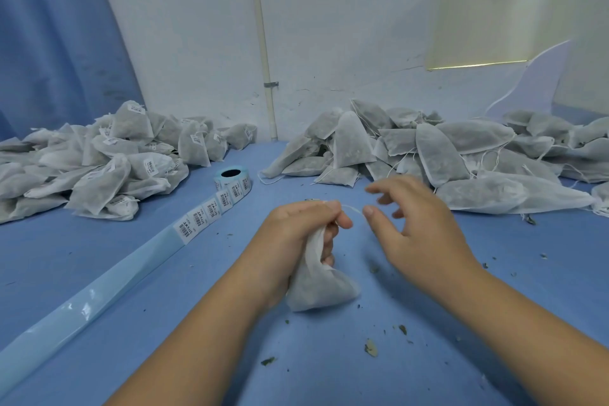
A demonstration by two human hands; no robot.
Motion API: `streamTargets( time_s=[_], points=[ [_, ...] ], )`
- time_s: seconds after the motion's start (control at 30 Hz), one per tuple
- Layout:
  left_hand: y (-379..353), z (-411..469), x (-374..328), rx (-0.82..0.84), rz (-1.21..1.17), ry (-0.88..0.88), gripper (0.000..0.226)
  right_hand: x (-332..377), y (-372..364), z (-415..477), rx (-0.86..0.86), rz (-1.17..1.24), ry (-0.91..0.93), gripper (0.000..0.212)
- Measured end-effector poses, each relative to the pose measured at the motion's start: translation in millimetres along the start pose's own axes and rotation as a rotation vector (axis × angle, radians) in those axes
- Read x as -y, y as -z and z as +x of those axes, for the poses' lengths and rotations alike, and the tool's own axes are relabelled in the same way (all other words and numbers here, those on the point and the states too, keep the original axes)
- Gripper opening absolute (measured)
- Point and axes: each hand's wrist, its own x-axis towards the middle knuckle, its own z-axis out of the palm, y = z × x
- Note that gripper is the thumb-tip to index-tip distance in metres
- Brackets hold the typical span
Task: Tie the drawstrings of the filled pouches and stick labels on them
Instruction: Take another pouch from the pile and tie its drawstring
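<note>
I see left hand [306,224] gripping pouch [321,290] neck, mid desk [164,323]. Right hand [418,224] — fingers loosely spread — thumb by the drawstring [352,208].

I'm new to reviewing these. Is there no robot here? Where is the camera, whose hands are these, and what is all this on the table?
There is no machine: these are a person's bare hands, filmed by one wide-angle camera worn on their head and looking down. The left hand grips the neck of a filled pouch. The right hand hovers beside it, fingers loosely curled, and the drawstring runs toward its thumb. On the blue table, a pile of labelled pouches lies on the left and a pile without visible labels on the right. Between them is a roll of barcode labels.
</note>
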Motion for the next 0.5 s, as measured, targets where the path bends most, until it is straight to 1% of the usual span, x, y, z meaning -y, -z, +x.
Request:
streamTargets(
  time_s=[0.07,0.13,0.2,0.3,0.37,0.5],
  points=[
    [4,1,0,0.008,-0.082,0.034,0.020,6,6,1,-0.118,0.024,0.053,0.017],
    [6,3,1,0.022,-0.140,0.044,0.020,14,12,0,-0.183,0.071,0.130,0.011],
    [7,4,1,0.030,-0.186,0.045,0.022,22,15,-3,-0.173,0.141,0.209,0.006],
    [6,4,2,0.038,-0.198,0.044,0.025,32,12,-9,-0.123,0.181,0.280,0.007],
    [5,4,3,0.055,-0.194,0.045,0.026,34,10,-11,-0.107,0.176,0.291,0.008],
    [4,3,3,0.097,-0.201,0.052,0.030,33,9,-11,-0.086,0.165,0.252,0.014]
  ],
)
